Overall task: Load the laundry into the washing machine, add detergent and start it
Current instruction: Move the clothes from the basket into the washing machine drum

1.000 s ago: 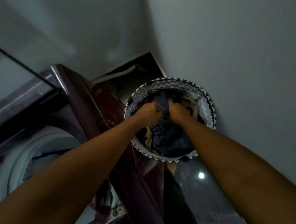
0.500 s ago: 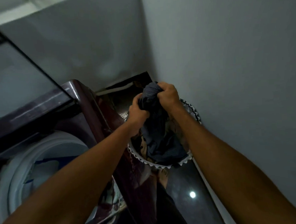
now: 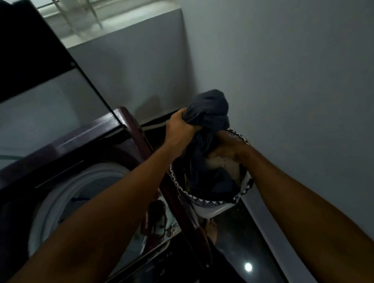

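A dark striped garment is bunched and lifted above the laundry basket, which has a black-and-white zigzag rim and stands on the floor by the right wall. My left hand grips the top of the garment. My right hand holds its lower part just over the basket's rim. More dark clothes lie inside the basket. The maroon top-loading washing machine is at the left, its lid raised and its white drum opening showing.
Grey walls close in behind and at the right. A windowsill with bars runs along the top. The glossy dark floor between machine and wall is narrow, and a bare foot stands beside the basket.
Both hands took hold of the dark garment inside the basket and raised it. My left hand is now higher than my right, and the camera has tilted upward.
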Demonstrator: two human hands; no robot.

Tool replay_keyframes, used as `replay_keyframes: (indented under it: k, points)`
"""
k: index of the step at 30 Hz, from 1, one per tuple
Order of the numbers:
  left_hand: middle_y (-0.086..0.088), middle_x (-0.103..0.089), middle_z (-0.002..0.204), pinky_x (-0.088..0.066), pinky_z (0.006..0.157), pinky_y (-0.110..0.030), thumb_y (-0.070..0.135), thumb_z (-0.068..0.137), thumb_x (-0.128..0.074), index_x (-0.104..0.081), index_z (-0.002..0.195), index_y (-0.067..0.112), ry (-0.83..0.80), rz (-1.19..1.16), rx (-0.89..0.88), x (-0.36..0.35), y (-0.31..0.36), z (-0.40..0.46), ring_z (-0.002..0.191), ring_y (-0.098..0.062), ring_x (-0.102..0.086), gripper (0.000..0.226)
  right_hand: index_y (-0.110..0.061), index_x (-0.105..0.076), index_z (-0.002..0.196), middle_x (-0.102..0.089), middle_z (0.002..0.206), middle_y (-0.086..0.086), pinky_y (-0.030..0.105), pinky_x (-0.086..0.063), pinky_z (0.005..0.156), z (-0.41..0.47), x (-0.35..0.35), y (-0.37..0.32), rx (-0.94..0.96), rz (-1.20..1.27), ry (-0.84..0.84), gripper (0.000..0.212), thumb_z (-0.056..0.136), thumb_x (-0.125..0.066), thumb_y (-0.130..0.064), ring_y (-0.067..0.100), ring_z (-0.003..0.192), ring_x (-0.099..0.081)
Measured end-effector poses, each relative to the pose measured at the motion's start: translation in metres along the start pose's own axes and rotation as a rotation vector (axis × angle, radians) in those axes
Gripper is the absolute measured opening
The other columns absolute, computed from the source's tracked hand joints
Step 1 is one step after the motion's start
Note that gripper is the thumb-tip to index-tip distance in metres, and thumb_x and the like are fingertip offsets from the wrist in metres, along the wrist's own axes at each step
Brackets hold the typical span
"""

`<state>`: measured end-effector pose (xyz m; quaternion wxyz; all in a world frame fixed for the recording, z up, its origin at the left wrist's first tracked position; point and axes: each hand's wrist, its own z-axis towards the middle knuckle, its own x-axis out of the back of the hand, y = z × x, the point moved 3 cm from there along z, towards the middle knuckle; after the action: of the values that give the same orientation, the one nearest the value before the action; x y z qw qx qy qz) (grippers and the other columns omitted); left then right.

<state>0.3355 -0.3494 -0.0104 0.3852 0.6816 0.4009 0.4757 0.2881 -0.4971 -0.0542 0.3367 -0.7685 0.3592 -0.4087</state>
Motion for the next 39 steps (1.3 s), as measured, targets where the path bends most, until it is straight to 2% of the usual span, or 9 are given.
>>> replay_keyframes:
  k: [3, 5, 8, 13, 21, 26, 30, 34, 39]
  points:
    - [0.005, -0.074, 0.102, -0.06, 0.085, -0.037, 0.022, 0.064, -0.079, -0.069, 0.116, 0.021, -0.026, 0.113, -0.12, 0.011, 0.026, -0.017, 0.093, -0.012, -0.07, 0.054, -0.002, -0.064, 0.111, -0.072, 0.099, 0.008, 0.04, -0.061, 0.074, -0.019, -0.011, -0.017, -0.086, 0.426, -0.029, 0.038, 0.077, -0.073, 0.009, 0.025, 0.084, -0.069]
    - [0.005, -0.074, 0.101, -0.059, 0.085, -0.036, 0.024, 0.067, -0.077, -0.068, 0.118, 0.024, -0.017, 0.192, -0.195, 0.026, 0.041, -0.03, 0.092, -0.012, -0.069, 0.051, -0.001, -0.066, 0.106, -0.072, 0.098, 0.014, 0.05, -0.06, 0.071, -0.028, -0.019, -0.035, -0.092, 0.496, -0.013, 0.026, 0.083, -0.063, 0.011, 0.03, 0.082, -0.07]
    - [0.003, -0.071, 0.102, -0.059, 0.079, -0.039, 0.035, 0.07, -0.07, -0.06, 0.12, 0.023, -0.004, 0.269, -0.257, 0.057, 0.059, -0.048, 0.09, -0.017, -0.068, 0.052, -0.006, -0.057, 0.07, -0.06, 0.069, 0.013, 0.036, -0.049, 0.052, -0.034, -0.026, -0.078, -0.014, 0.408, 0.112, 0.022, 0.076, -0.052, 0.014, 0.024, 0.057, -0.06]
    - [-0.004, -0.06, 0.096, -0.049, 0.061, -0.035, 0.031, 0.088, -0.064, -0.039, 0.116, 0.013, 0.184, 0.34, -0.383, 0.124, 0.081, -0.087, 0.08, -0.02, -0.061, 0.042, -0.019, -0.055, 0.053, -0.052, 0.057, 0.002, 0.026, -0.034, 0.051, -0.038, -0.061, -0.151, 0.049, 0.54, 0.093, 0.038, 0.075, -0.042, 0.009, 0.019, 0.053, -0.047]
    - [-0.005, -0.054, 0.113, -0.048, 0.072, -0.032, 0.027, 0.088, -0.056, -0.04, 0.137, 0.028, 0.388, 0.51, -0.368, 0.237, 0.047, -0.164, 0.093, -0.02, -0.057, 0.051, -0.003, -0.061, 0.072, -0.065, 0.059, 0.008, 0.03, -0.048, 0.046, -0.037, -0.176, -0.237, 0.046, 0.503, -0.128, 0.024, 0.08, -0.043, 0.01, 0.027, 0.05, -0.059]
    - [-0.009, -0.052, 0.107, -0.05, 0.073, -0.037, 0.021, 0.09, -0.057, -0.045, 0.134, 0.028, 0.384, 0.612, -0.248, 0.283, -0.008, -0.201, 0.092, -0.024, -0.056, 0.046, 0.002, -0.066, 0.106, -0.072, 0.101, 0.015, 0.043, -0.059, 0.068, -0.028, -0.258, -0.242, -0.038, 0.377, -0.365, 0.025, 0.084, -0.052, 0.002, 0.037, 0.083, -0.069]
    - [-0.014, -0.053, 0.114, -0.053, 0.083, -0.047, 0.027, 0.088, -0.06, -0.047, 0.133, 0.026, 0.353, 0.642, -0.099, 0.295, -0.059, -0.219, 0.099, -0.035, -0.06, 0.047, -0.008, -0.057, 0.115, -0.061, 0.119, 0.012, 0.036, -0.059, 0.078, -0.014, -0.306, -0.223, -0.086, 0.148, -0.379, 0.024, 0.093, -0.05, 0.0, 0.024, 0.091, -0.062]
    - [-0.019, -0.055, 0.112, -0.049, 0.071, -0.04, 0.024, 0.086, -0.062, -0.049, 0.124, 0.009, 0.252, 0.698, 0.048, 0.286, -0.101, -0.221, 0.092, -0.037, -0.06, 0.043, -0.013, -0.052, 0.12, -0.052, 0.123, 0.007, 0.041, -0.05, 0.097, -0.008, -0.316, -0.19, -0.197, -0.091, -0.351, 0.028, 0.094, -0.051, -0.005, 0.024, 0.105, -0.05]
    - [-0.015, -0.067, 0.114, -0.054, 0.084, -0.042, 0.038, 0.076, -0.052, -0.054, 0.129, 0.014, 0.168, 0.641, 0.072, 0.262, -0.121, -0.203, 0.101, -0.033, -0.065, 0.058, -0.007, -0.052, 0.125, -0.055, 0.113, 0.01, 0.043, -0.053, 0.089, -0.008, -0.284, -0.175, -0.239, -0.121, -0.148, 0.04, 0.087, -0.065, -0.003, 0.029, 0.105, -0.055]
